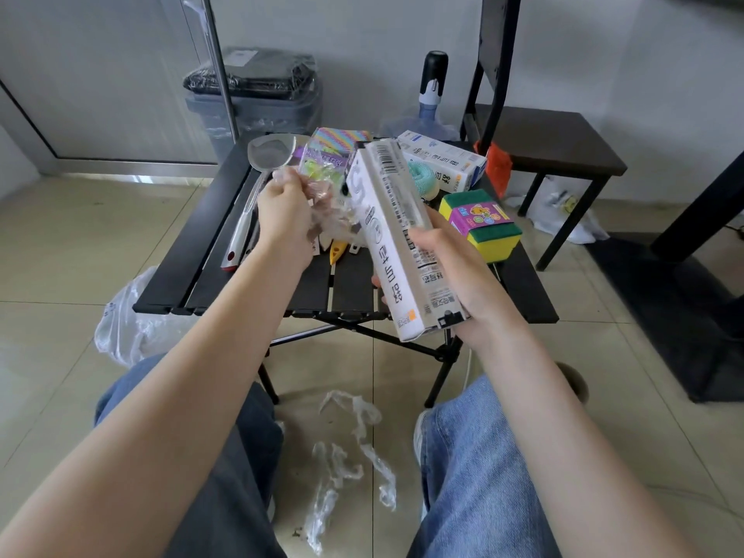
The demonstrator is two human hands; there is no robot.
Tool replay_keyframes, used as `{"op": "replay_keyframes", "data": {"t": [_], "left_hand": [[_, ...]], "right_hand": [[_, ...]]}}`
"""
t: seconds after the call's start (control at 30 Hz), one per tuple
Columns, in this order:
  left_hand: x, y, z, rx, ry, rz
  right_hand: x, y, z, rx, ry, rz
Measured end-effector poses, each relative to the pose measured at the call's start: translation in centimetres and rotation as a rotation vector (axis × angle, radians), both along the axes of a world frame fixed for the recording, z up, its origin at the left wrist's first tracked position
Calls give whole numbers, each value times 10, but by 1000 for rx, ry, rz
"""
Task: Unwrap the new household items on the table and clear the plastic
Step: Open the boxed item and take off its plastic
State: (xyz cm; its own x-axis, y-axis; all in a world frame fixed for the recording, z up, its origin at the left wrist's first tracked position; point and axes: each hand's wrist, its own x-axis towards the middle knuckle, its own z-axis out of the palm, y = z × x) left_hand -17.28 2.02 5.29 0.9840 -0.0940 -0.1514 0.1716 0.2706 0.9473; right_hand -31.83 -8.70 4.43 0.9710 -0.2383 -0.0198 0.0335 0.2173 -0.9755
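On the floor at the far left lies a crumpled white plastic bag (125, 328), soft and translucent, beside the near left corner of the black slatted folding table (217, 251). On the table's left part rests a steel spatula (257, 183), its shiny blade far, its white and red handle pointing near. Just right of it the left hand (282, 211) is closed in a fist, fingers curled round a wad of clear plastic wrap (326, 211), thin, wrinkled and glossy. The wrap reaches right to the far end of a long white cardboard box (396, 235), but whether it is torn free or clings to the box I cannot tell.

The box is held above the table's middle, its long axis running from far, a little left, to near and right, barcode end far. The right hand (447, 271) holds its near half from the right side and below, thumb over the printed face. So the plastic lies to the left of the box's far end; the left hand is the nearer one to it, and a pull to the left, away from the box, looks like what would strip it.

Between the knees on the tiled floor lie twisted strips of discarded wrap (350, 457). Farther right on the table are a second white box (443, 159), a pale green scrubber (422, 179), and a stack of yellow and green sponges (483, 223), spongy and square-edged, seemingly wrapped
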Motion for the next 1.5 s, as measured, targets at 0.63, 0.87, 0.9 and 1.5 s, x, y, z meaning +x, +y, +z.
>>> {"op": "replay_keyframes", "data": {"t": [0.63, 0.87, 0.9, 1.5], "left_hand": [[-56, 10, -11, 637, -255, -901], [-54, -10, -43, 638, -270, -775], [-53, -11, -48, 615, -255, -750], [-17, -15, -87, 854, -403, -634]], "right_hand": [[25, -12, -14, 189, 13, -307], [47, -20, -36, -357, 179, -375], [51, -21, -40, -418, 192, -352], [86, -12, -55, -1239, 443, -313]]}}
